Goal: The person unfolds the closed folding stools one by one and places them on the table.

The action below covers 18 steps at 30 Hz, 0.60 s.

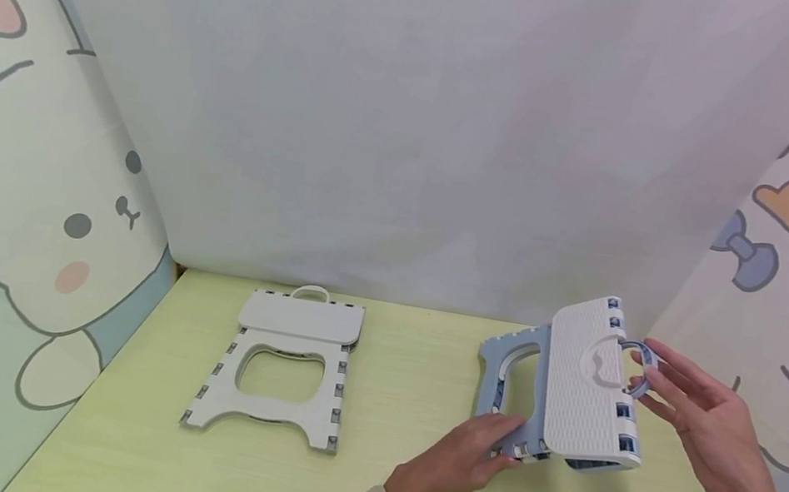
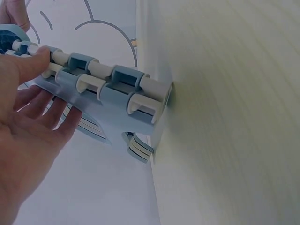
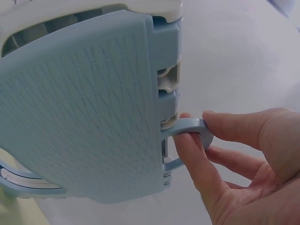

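A blue-and-white folding step stool [image 1: 564, 404] is partly folded, its white textured seat panel tilted up at the right of the head view. My left hand [image 1: 456, 462] grips the hinged edge of its blue leg panel [image 1: 494, 361]. In the left wrist view, the thumb lies over the hinge knuckles [image 2: 100, 70] with the fingers underneath. My right hand [image 1: 720, 430] pinches the blue loop handle [image 3: 191, 124] between thumb and fingers. A white handle [image 1: 586, 362] lies against the white panel. The blue textured seat half [image 3: 93, 108] faces the right wrist camera.
A second folding stool, white with grey hinges [image 1: 288, 410], lies folded flat at the left of the pale yellow table [image 1: 413, 383]. A light curtain [image 1: 407, 155] hangs behind the table. Cartoon-printed panels [image 1: 6, 208] flank both sides.
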Motion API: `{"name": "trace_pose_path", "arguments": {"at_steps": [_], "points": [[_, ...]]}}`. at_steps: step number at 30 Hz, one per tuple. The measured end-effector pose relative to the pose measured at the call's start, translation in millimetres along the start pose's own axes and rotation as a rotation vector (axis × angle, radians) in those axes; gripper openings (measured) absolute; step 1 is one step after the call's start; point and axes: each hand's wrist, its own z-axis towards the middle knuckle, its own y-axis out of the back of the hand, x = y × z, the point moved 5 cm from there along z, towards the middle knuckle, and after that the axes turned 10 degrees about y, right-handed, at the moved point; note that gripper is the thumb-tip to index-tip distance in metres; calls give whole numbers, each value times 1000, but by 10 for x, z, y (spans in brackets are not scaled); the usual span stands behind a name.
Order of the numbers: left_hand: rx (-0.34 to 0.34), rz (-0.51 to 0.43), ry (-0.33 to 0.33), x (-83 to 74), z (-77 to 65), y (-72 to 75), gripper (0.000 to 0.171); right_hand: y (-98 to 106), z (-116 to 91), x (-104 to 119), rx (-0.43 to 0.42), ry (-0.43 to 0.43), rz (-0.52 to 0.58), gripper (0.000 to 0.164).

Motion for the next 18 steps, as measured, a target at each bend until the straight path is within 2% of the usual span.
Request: {"name": "trace_pose_path", "arguments": {"at_steps": [5, 13, 18], "points": [[6, 15, -6, 3, 1, -11, 50, -10, -2, 19, -7, 3, -10, 49], [45, -20, 28, 4, 19, -23, 51, -22, -9, 46, -26, 6, -17, 49], [47, -17, 18, -13, 19, -30, 52, -25, -13, 52, -37, 5, -35, 50]]}}
